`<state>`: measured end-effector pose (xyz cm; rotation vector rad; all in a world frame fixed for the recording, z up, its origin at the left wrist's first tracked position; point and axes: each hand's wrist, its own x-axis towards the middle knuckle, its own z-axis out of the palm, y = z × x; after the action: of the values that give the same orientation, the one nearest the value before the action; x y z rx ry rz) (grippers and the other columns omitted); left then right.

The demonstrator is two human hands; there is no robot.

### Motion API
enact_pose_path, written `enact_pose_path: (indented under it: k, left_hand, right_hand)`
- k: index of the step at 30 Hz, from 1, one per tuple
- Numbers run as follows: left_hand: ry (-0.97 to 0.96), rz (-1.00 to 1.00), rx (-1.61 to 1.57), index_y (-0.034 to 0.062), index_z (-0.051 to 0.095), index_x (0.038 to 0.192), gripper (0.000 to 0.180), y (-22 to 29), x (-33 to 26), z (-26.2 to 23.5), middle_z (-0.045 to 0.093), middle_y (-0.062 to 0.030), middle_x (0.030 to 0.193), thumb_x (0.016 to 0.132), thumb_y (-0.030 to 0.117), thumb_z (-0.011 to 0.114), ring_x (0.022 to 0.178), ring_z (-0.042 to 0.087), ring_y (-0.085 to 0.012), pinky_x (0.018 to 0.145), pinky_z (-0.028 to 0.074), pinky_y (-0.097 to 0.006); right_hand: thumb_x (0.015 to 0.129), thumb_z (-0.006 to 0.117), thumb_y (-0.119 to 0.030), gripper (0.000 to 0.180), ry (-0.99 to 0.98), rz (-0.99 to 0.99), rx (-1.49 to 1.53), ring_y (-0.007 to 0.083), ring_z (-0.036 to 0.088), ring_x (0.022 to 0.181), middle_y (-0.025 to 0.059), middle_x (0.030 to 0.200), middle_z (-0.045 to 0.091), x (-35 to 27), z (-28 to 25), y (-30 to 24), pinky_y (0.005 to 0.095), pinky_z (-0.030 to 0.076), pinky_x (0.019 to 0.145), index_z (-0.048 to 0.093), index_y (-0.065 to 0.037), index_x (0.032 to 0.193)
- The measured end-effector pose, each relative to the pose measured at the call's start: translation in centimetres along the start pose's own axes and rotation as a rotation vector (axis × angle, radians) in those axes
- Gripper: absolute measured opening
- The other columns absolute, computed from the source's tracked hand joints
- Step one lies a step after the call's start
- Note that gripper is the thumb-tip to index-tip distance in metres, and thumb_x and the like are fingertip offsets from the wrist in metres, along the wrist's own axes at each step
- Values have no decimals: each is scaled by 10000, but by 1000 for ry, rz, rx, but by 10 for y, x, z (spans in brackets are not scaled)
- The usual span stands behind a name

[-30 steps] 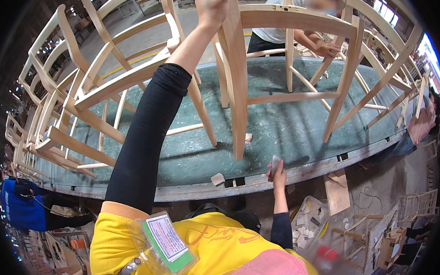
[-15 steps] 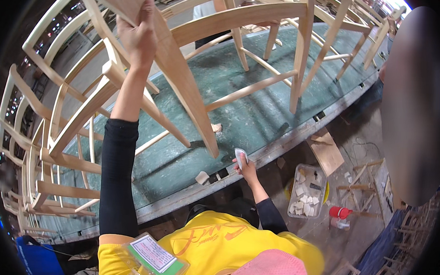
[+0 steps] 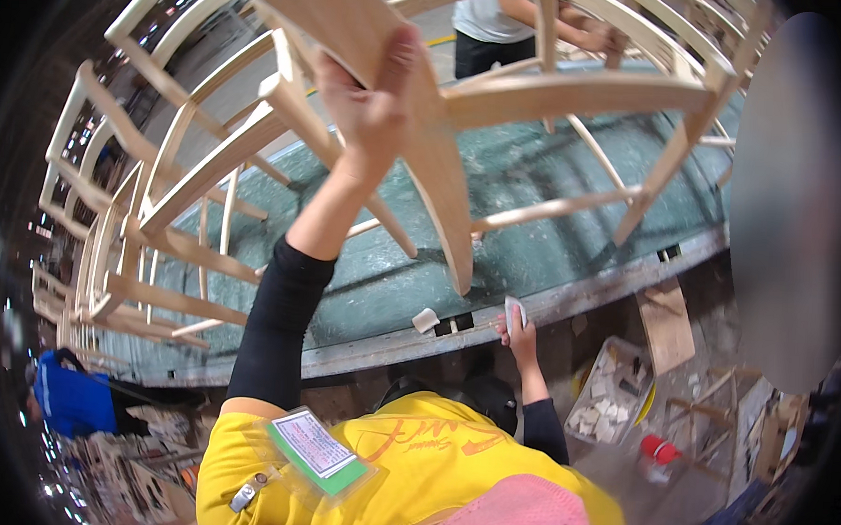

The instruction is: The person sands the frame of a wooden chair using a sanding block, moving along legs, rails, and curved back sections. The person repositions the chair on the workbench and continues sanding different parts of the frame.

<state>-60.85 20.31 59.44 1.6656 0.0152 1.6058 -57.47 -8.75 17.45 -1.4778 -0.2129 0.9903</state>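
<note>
Chair frame (image 3: 578,93), upper centre — farther right than before; its broad leg (image 3: 443,184) slants lengthwise, pointing down to lower right. Left hand (image 3: 371,105) clasps this leg — right hand (image 3: 521,344) holds a pale pad (image 3: 515,311).

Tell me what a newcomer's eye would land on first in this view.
Probably the pale wooden chair frame across the upper middle, its nearest leg gripped by the left hand. Next, likely the yellow shirt at the bottom, then the right hand by the green table's near edge, holding a small pale pad.
</note>
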Motion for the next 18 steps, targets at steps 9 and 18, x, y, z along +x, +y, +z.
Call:
enact_pose_path:
  k: [9,18]
  left_hand:
    - [-27,85,-18,45,453,1178,398,25,-40,20,655,-79,891,885,75,721,773,656,-156,672,533,-275]
    - [-290,100,382,48,368,1411,701,30,-88,-30,395,-231,1447,836,146,756,1322,453,-390,1100,391,-467]
  right_hand:
    - [1012,439,-575,602,-79,28,-212,97,536,486,39,647,630,20,-2,-13,253,446,470,702,-33,991]
    - [1017,457,-545,572,-91,-55,-241,94,555,529,44,662,622,1,45,-63,249,447,498,681,-19,1001]
